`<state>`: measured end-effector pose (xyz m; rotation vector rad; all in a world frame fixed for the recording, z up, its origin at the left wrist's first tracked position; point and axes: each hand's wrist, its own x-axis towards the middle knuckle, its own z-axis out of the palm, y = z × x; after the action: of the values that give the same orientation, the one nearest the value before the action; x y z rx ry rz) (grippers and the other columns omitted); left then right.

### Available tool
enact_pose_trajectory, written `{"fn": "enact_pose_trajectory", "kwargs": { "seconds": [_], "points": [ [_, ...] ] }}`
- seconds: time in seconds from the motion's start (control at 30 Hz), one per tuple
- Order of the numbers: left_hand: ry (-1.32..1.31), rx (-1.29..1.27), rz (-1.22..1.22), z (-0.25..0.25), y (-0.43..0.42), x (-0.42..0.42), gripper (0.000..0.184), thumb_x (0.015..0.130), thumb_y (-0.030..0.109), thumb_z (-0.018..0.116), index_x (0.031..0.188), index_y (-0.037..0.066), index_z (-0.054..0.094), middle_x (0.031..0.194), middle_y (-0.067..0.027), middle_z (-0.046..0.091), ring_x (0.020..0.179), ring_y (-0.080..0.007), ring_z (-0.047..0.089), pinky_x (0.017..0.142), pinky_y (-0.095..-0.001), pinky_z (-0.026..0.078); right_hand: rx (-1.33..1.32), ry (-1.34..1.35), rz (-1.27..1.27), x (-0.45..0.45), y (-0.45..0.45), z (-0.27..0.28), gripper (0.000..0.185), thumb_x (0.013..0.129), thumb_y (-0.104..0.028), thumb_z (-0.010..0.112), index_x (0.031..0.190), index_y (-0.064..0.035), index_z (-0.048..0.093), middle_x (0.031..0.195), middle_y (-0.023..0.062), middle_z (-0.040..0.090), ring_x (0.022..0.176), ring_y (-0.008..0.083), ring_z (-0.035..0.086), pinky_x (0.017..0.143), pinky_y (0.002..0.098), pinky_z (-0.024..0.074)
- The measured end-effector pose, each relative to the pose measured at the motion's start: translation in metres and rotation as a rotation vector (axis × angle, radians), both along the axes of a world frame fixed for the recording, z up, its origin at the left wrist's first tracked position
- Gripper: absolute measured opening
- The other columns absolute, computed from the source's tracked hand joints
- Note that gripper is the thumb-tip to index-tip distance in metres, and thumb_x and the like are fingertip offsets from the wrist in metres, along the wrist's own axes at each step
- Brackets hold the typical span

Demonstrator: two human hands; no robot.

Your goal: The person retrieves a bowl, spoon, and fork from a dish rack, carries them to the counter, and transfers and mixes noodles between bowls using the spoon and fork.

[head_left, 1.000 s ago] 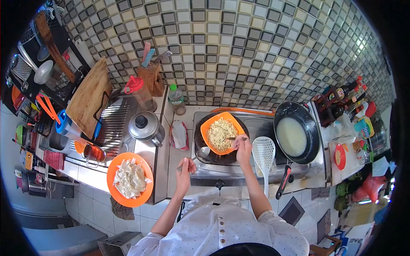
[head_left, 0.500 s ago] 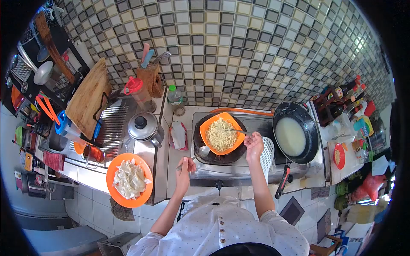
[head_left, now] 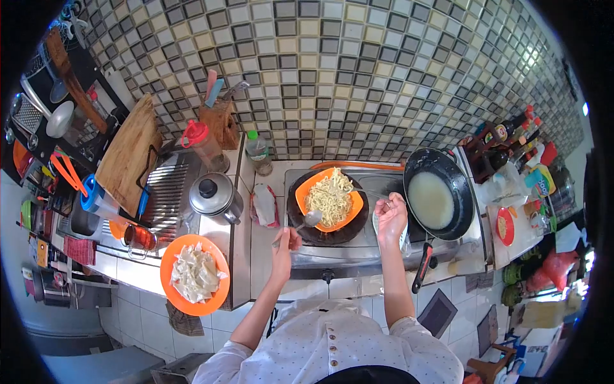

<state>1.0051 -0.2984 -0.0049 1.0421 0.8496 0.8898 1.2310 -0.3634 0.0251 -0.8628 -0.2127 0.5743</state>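
Note:
My left hand (head_left: 286, 243) is closed around a spoon (head_left: 313, 218), its bowl at the near-left rim of the orange bowl (head_left: 357, 207). Pale noodles (head_left: 330, 198) fill that bowl, which stands over the dark round burner area (head_left: 313, 238) of the stove. To its right, my right hand (head_left: 391, 221) grips a thin metal utensil, seemingly a fork (head_left: 372, 192), whose far end reaches the noodles. A white slotted spatula (head_left: 403, 238) lies partly hidden under my right hand and wrist.
Right of the bowl stands a black frying pan (head_left: 435, 185) with whitish liquid. An orange plate (head_left: 222, 281) of pale, flat food sits at the left counter edge. A lidded metal pot (head_left: 214, 198), green-capped bottle (head_left: 259, 153) and cutting board (head_left: 130, 153) are further left.
My left hand has moved right, bringing the spoon up to the bowl's rim. My right hand has shifted slightly right and down with its utensil. The view has tilted a little.

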Motion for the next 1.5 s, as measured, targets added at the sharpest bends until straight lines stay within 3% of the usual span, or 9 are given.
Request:
{"fn": "enact_pose_trajectory", "kwargs": {
  "seconds": [0.4,0.5,0.6,0.63,0.87,1.0,1.17,1.23,1.5],
  "points": [
    [-0.217,-0.038,-0.251,0.039,-0.034,0.034,0.027,0.091,0.031,0.032,0.078,0.01,0.043,0.067,-0.0017,0.047,0.064,-0.0076,0.042,0.059,-0.0211,0.031,0.049,0.1,-0.135,-0.027,-0.076,0.021,0.013,0.079,-0.022,0.045,0.077,-0.0089,0.044,0.068,0.0034,0.05,0.059,0.0148,0.052,0.046,0.0254,0.0383],
    [-0.232,-0.059,-0.303,0.05,-0.062,0.039,0.027,0.09,0.032,0.034,0.077,0.01,0.042,0.066,-0.002,0.043,0.064,-0.0098,0.04,0.059,-0.0226,0.03,0.094,0.098,-0.08,-0.026,-0.114,0.033,0.009,0.08,-0.019,0.047,0.079,-0.0112,0.046,0.07,-0.0046,0.047,0.063,0.0105,0.051,0.055,0.0209,0.0416],
    [-0.226,-0.103,-0.364,0.062,-0.094,0.051,0.026,0.089,0.032,0.036,0.076,0.01,0.041,0.066,-0.0017,0.041,0.064,-0.0112,0.039,0.059,-0.0239,0.029,0.12,0.125,-0.159,-0.016,-0.154,0.036,0.007,0.081,-0.018,0.046,0.08,-0.0112,0.045,0.07,-0.0041,0.046,0.064,0.0107,0.051,0.055,0.0205,0.0418],
    [-0.24,-0.087,-0.394,0.063,-0.105,0.057,0.027,0.09,0.032,0.033,0.077,0.009,0.041,0.066,-0.0022,0.043,0.064,-0.0104,0.04,0.06,-0.0231,0.03,0.085,0.151,-0.24,-0.011,-0.168,0.036,0.01,0.08,-0.019,0.043,0.079,-0.0092,0.043,0.078,-0.0009,0.046,0.062,0.0135,0.052,0.047,0.0254,0.0389],
    [-0.272,-0.074,-0.503,0.072,-0.208,0.122,0.028,0.09,0.032,0.032,0.077,0.009,0.041,0.065,-0.0033,0.045,0.064,-0.0107,0.041,0.061,-0.0234,0.032,0.221,0.076,-0.269,0.043,-0.299,0.047,0.008,0.083,-0.015,0.041,0.079,-0.0082,0.044,0.07,-0.0015,0.045,0.064,0.0131,0.052,0.051,0.0225,0.0415],
    [-0.312,-0.079,-0.566,0.072,-0.282,0.17,0.028,0.09,0.032,0.033,0.077,0.009,0.041,0.065,-0.0031,0.045,0.063,-0.0109,0.041,0.06,-0.0239,0.031,0.147,0.042,-0.326,0.082,-0.381,0.052,0.01,0.082,-0.018,0.041,0.076,-0.0095,0.043,0.065,0.0023,0.049,0.059,0.0129,0.051,0.048,0.0236,0.0387],
    [-0.314,-0.162,-0.652,0.07,-0.357,0.234,0.025,0.09,0.029,0.032,0.076,0.01,0.041,0.064,-0.0035,0.042,0.062,-0.0128,0.039,0.058,-0.0248,0.029,0.156,0.007,-0.419,0.127,-0.464,0.047,0.009,0.083,-0.016,0.04,0.079,-0.0081,0.044,0.07,-0.0005,0.048,0.063,0.0124,0.052,0.049,0.0225,0.0408],
    [-0.307,-0.177,-0.689,0.07,-0.375,0.259,0.025,0.09,0.029,0.031,0.077,0.01,0.04,0.063,-0.0035,0.042,0.062,-0.0126,0.039,0.059,-0.0249,0.028,0.109,-0.022,-0.471,0.143,-0.483,0.051,0.011,0.082,-0.018,0.042,0.077,-0.009,0.043,0.066,0.0041,0.05,0.06,0.013,0.05,0.047,0.0236,0.0376],
    [-0.306,-0.116,-0.702,0.06,-0.4,0.361,0.026,0.09,0.03,0.032,0.077,0.009,0.04,0.065,-0.0034,0.044,0.064,-0.0111,0.04,0.061,-0.0235,0.03,0.097,0.001,-0.547,0.237,-0.507,0.044,0.011,0.083,-0.018,0.04,0.079,-0.0084,0.043,0.067,0.0037,0.05,0.058,0.0127,0.05,0.048,0.0232,0.0382]
  ]
}}
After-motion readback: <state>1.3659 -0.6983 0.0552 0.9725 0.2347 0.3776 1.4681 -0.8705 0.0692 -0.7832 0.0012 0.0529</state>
